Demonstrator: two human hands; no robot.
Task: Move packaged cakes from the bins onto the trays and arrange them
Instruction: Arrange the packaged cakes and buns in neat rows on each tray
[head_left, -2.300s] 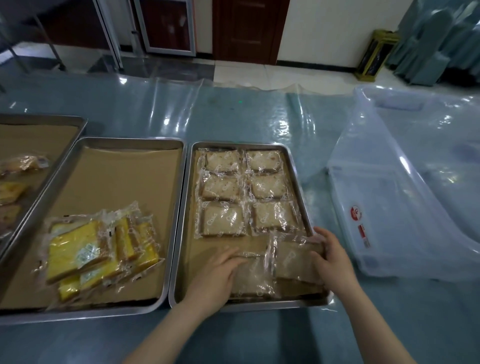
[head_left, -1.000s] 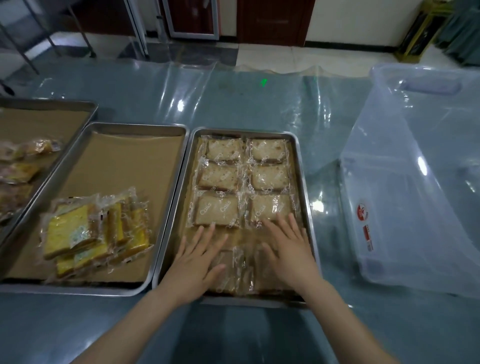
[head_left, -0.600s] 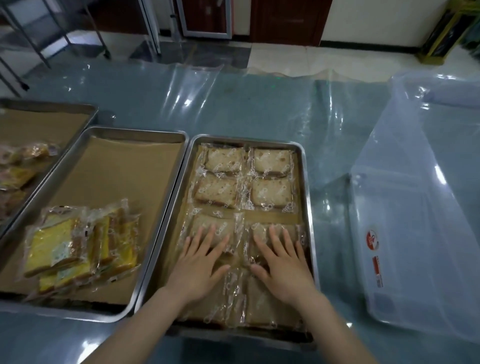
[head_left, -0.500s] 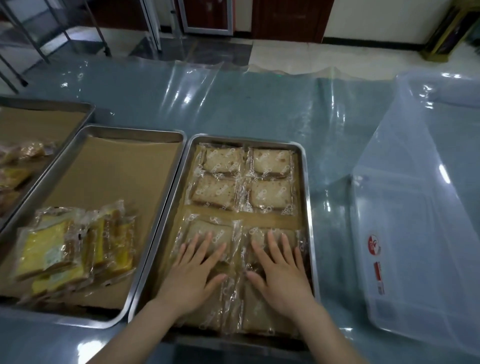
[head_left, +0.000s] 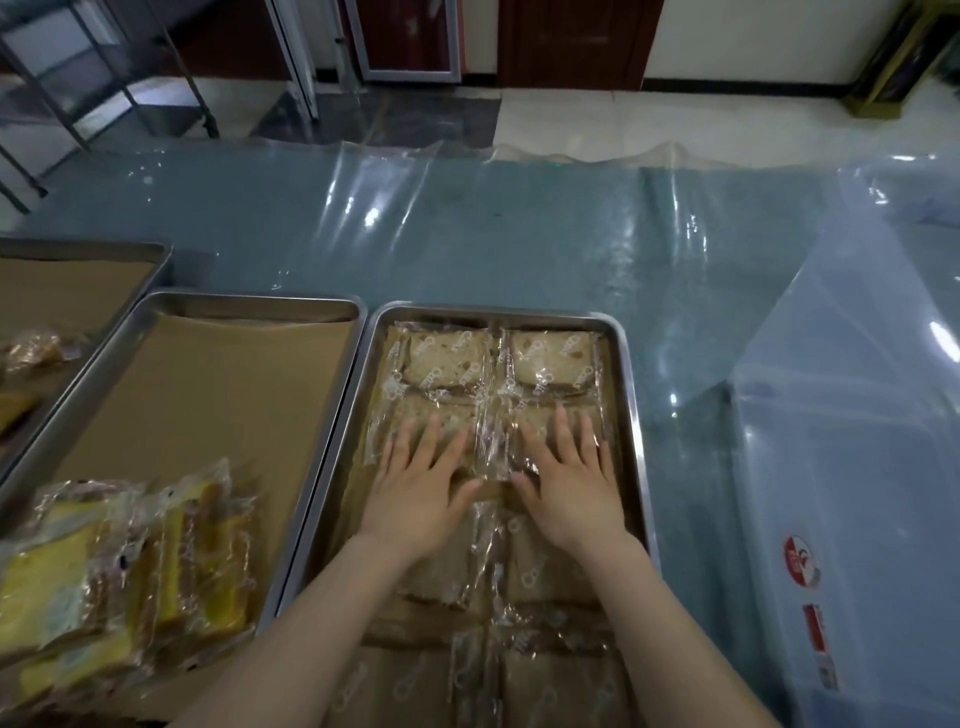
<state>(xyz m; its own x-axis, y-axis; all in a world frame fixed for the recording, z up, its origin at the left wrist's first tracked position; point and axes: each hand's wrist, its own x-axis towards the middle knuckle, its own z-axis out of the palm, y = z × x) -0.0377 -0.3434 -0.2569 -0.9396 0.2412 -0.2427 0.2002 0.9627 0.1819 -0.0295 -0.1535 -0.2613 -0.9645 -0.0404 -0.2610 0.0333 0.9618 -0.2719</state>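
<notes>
Left hand (head_left: 421, 483) and right hand (head_left: 566, 483) side by side, palms down, inside right steel tray (head_left: 631, 415). Fingers of both straight and spread, flat on the wrappers. Nothing gripped, no curl, no pinch.

Pale cakes (head_left: 447, 358) in clear wrap, laid two across in that tray:
- far row uncovered
- fingertips on second row
- heels of hands and wrists over third row
- fourth row at near edge under forearms, partly cut off by frame

Wrappers overlapping along the centre seam between the two columns. Strip of brown paper liner (head_left: 410, 626) showing between third and fourth rows.

Middle tray (head_left: 249, 299) right beside it on the left, also paper-lined, with yellow cakes (head_left: 130, 571) heaped loosely in near-left corner. Third tray (head_left: 104, 245) far left, a few wrapped pieces in it, mostly out of frame.

Clear bin (head_left: 857, 441) just right of the steel tray, on table (head_left: 519, 234) under clear sheeting. Red label (head_left: 800, 564) on bin's near wall. Bin contents: cannot tell through glare.
</notes>
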